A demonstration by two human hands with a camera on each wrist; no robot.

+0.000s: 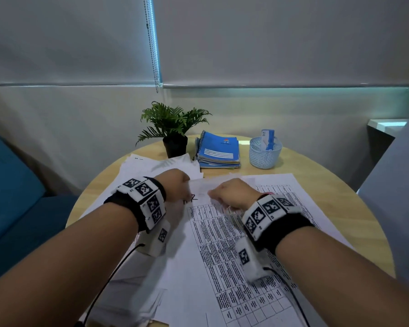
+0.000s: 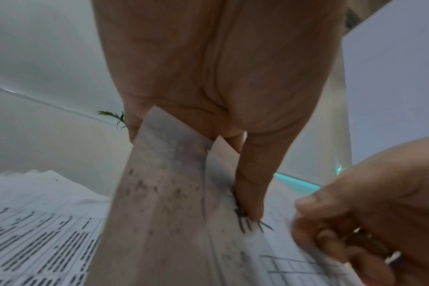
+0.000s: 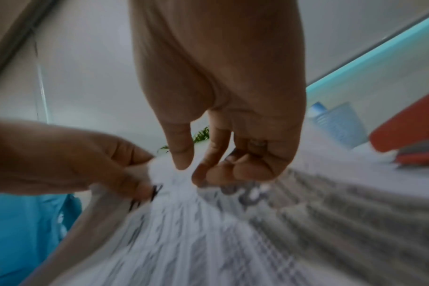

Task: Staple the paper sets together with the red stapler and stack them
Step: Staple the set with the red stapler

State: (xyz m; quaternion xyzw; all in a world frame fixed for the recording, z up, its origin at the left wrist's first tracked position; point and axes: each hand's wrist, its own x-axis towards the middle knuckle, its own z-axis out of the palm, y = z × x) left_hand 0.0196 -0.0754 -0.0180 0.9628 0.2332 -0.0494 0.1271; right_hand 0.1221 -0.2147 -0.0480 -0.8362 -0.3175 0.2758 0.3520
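Note:
A printed paper set [image 1: 222, 244] with a table of small text lies on the round wooden table [image 1: 328, 208]. My left hand [image 1: 177, 185] pinches its top left corner, thumb on top and fingers beneath the lifted sheet [image 2: 159, 212]. Close beside it, my right hand [image 1: 229, 194] has its fingers curled on the top edge of the same set [image 3: 196, 232], thumb and forefinger at the paper. The red stapler [image 3: 409, 131] sits on the papers to the right of my right hand. In the head view my right wrist hides it, apart from a red sliver [image 1: 267, 193].
More loose sheets [image 1: 151, 168] lie behind my left hand, and others [image 1: 132, 298] hang over the near left edge. At the back stand a potted plant [image 1: 175, 145], a pile of blue notebooks [image 1: 219, 149] and a pale mesh basket [image 1: 265, 154]. A blue sofa [image 1: 10, 185] is on the left.

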